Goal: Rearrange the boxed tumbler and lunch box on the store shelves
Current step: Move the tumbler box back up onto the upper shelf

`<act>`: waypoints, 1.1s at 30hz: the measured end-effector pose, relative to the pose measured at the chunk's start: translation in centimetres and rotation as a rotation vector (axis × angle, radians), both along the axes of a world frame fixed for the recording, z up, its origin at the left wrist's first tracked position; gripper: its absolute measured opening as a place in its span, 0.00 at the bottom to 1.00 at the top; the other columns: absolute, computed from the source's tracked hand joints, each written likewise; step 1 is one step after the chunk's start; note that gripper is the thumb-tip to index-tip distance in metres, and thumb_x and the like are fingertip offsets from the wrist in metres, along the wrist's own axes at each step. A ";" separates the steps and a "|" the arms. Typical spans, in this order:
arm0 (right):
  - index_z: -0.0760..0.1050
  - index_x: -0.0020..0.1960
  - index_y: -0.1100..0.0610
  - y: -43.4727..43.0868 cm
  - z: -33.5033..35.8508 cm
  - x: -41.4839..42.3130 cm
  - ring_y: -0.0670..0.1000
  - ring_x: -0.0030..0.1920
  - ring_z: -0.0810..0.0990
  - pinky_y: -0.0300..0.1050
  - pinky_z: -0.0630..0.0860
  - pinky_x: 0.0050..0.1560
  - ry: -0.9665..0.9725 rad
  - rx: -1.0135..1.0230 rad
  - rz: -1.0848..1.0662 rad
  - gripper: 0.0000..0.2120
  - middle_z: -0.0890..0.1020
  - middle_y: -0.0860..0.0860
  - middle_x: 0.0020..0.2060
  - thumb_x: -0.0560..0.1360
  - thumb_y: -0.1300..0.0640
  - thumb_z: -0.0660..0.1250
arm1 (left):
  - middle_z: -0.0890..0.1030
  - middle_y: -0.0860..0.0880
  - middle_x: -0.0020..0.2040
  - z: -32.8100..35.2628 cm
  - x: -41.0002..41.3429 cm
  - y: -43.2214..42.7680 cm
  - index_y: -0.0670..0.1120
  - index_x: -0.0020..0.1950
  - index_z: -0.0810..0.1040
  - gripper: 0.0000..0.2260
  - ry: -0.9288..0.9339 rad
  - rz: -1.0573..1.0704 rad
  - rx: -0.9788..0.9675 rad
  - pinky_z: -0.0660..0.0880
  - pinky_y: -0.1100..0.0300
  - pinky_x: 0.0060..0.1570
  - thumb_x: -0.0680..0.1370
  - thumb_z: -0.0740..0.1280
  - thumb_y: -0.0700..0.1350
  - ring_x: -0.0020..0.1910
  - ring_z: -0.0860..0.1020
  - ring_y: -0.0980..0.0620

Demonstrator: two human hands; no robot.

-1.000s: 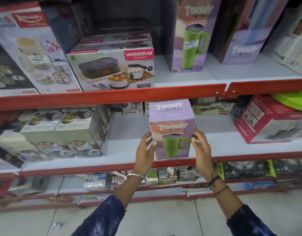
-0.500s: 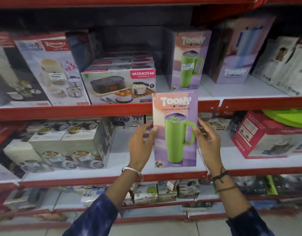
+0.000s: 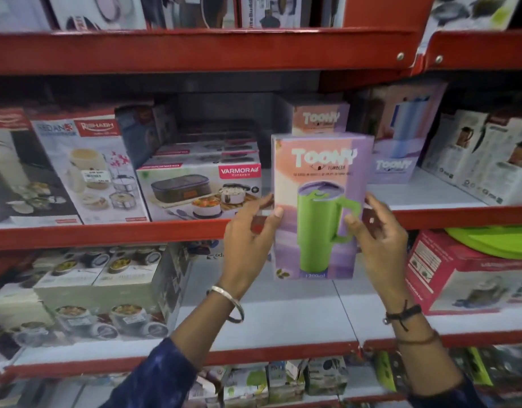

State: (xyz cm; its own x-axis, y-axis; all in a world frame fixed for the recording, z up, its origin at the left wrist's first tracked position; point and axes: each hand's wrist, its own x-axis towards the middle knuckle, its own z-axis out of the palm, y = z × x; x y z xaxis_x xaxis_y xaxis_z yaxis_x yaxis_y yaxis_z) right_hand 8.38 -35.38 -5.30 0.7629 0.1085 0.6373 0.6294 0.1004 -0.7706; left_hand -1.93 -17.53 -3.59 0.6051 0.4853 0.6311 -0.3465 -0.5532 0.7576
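I hold a tall purple and pink Toony tumbler box (image 3: 318,184) upright in the air, in front of the red edge of the middle shelf (image 3: 106,235). It shows a green mug. My left hand (image 3: 250,234) grips its left side and my right hand (image 3: 377,231) grips its right side. The Varmora lunch box (image 3: 199,191) lies flat on the middle shelf, just left of the held box, under a stack of similar boxes. A second Toony tumbler box (image 3: 320,117) stands behind the held one, mostly hidden.
A blue Toony box (image 3: 401,136) and kettle boxes (image 3: 483,154) stand to the right on the middle shelf. Rishabh tiffin boxes (image 3: 86,169) fill its left. Below, container boxes (image 3: 100,287) sit left, and a red box (image 3: 460,275) sits right under green plates (image 3: 495,240).
Both hands have lifted the tumbler box from the lower shelf up to the level of the middle shelf. It now stands upright, and the view has tilted upward.
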 end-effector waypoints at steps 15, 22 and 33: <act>0.67 0.68 0.56 2.4 2.3 12.3 0.53 0.64 0.73 0.59 0.73 0.65 -0.136 -0.101 -0.114 0.27 0.73 0.53 0.66 0.72 0.60 0.71 | 0.79 0.45 0.62 0.9 12.9 0.4 0.45 0.69 0.70 0.18 -0.005 0.004 0.055 0.75 0.51 0.61 0.79 0.63 0.47 0.60 0.77 0.52; 0.57 0.74 0.54 2.5 1.1 14.9 0.54 0.71 0.66 0.42 0.65 0.71 -0.145 -0.230 -0.125 0.35 0.64 0.52 0.73 0.73 0.61 0.70 | 0.71 0.44 0.69 0.5 14.9 1.0 0.41 0.70 0.66 0.22 0.109 0.034 0.266 0.63 0.71 0.63 0.77 0.64 0.37 0.66 0.71 0.48; 0.38 0.75 0.53 4.4 0.6 16.5 0.46 0.76 0.35 0.52 0.45 0.74 -0.569 -0.804 -0.400 0.39 0.43 0.50 0.76 0.77 0.65 0.61 | 0.51 0.48 0.76 -0.4 17.3 2.8 0.44 0.76 0.50 0.42 0.166 0.451 1.132 0.55 0.48 0.70 0.71 0.72 0.52 0.75 0.52 0.49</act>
State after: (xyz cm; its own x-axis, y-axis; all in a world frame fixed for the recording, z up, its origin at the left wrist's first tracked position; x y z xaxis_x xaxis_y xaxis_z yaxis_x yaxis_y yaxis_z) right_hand 24.92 -31.02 -4.66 0.4481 0.4637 0.7643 0.7928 -0.6013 -0.0999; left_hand 15.36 -14.73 -3.97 0.6383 -0.0989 0.7634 0.1011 -0.9724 -0.2105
